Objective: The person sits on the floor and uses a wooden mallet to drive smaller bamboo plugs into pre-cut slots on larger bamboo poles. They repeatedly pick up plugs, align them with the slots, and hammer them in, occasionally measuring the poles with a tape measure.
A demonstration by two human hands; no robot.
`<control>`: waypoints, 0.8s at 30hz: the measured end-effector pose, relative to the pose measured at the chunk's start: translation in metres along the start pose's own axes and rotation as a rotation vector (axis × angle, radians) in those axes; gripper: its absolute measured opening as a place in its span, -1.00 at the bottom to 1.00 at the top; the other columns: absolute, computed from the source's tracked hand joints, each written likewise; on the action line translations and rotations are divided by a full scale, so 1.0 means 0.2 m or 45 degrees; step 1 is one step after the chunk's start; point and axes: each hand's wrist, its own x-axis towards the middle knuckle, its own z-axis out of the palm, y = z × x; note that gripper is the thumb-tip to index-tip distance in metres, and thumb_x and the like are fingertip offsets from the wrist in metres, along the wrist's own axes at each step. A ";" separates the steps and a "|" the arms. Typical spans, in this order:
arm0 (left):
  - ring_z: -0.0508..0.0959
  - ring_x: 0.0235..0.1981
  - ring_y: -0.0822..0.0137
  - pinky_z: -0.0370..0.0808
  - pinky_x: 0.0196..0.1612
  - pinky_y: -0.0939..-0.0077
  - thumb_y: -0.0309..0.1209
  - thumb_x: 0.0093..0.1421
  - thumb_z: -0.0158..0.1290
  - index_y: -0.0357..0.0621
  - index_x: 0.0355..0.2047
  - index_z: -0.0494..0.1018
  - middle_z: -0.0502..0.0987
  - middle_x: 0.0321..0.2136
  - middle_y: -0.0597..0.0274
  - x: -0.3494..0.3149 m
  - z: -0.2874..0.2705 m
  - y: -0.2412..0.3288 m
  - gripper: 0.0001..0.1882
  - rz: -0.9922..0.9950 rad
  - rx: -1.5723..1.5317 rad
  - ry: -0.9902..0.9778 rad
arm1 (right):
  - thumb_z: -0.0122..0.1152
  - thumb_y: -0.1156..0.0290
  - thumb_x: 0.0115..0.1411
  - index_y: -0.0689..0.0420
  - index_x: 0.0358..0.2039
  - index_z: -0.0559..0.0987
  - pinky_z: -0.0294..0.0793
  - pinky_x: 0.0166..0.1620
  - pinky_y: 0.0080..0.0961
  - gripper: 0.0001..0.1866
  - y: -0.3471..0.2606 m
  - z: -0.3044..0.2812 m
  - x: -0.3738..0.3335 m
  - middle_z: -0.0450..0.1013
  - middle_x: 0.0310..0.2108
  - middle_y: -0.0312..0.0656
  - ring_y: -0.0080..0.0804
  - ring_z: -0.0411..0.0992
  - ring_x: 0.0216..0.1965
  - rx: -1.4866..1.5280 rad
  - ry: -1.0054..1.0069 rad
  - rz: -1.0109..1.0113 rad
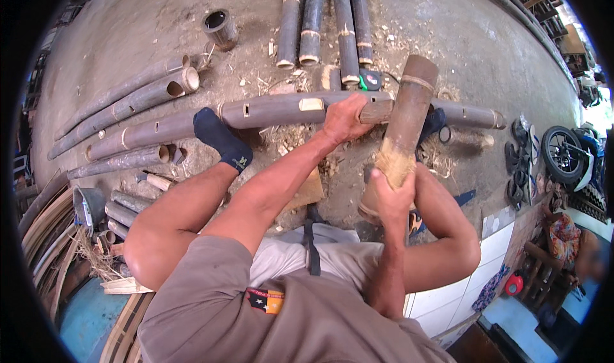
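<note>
A long dark bamboo pole [275, 110] with several cut holes lies crosswise before me, my socked feet on or against it. My left hand [346, 117] is closed low over the pole around a tool with a short wooden handle [376, 112]; its working end is hidden by the hand. My right hand [394, 195] grips a thick bamboo mallet [412, 101] by its pale, frayed lower part. The mallet's broad end points up and away from me, and in this view it overlaps the pole just right of the wooden handle.
Several bamboo poles [311, 24] lie beyond, others [128, 104] to the left. A tape measure [369, 79] sits near their ends. A short bamboo cup [219, 29] stands far left. Sandals [517, 165], a motorcycle [569, 155] and a seated person [569, 241] are at right.
</note>
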 end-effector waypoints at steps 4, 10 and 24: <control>0.65 -0.17 -0.10 0.62 -0.15 0.11 -0.26 0.00 0.41 -0.06 -0.12 0.57 0.63 -0.21 0.05 0.02 -0.03 -0.02 -0.56 -0.060 0.024 -0.007 | 0.46 0.19 0.27 0.34 0.25 0.48 0.51 0.15 -0.35 -0.33 0.03 -0.32 0.03 0.62 -0.04 0.03 -0.29 0.58 -0.03 0.144 0.260 0.038; 0.66 -0.19 -0.10 0.63 -0.15 0.02 -0.17 0.04 0.39 -0.02 -0.15 0.52 0.62 -0.19 0.09 0.02 0.01 -0.01 -0.57 -0.055 0.021 0.018 | 0.41 0.17 0.30 0.32 0.21 0.50 0.51 0.13 -0.34 -0.39 0.03 -0.27 -0.13 0.61 -0.05 0.00 -0.30 0.56 -0.04 0.065 0.106 0.086; 0.66 -0.18 -0.15 0.61 -0.16 -0.05 -0.15 0.03 0.37 -0.01 -0.19 0.50 0.61 -0.19 0.08 -0.01 0.00 -0.11 -0.58 0.002 0.161 -0.115 | 0.29 0.11 0.39 0.27 0.11 0.55 0.51 0.08 -0.34 -0.51 0.02 -0.28 -0.05 0.60 -0.08 -0.08 -0.34 0.53 -0.05 0.094 -0.006 0.118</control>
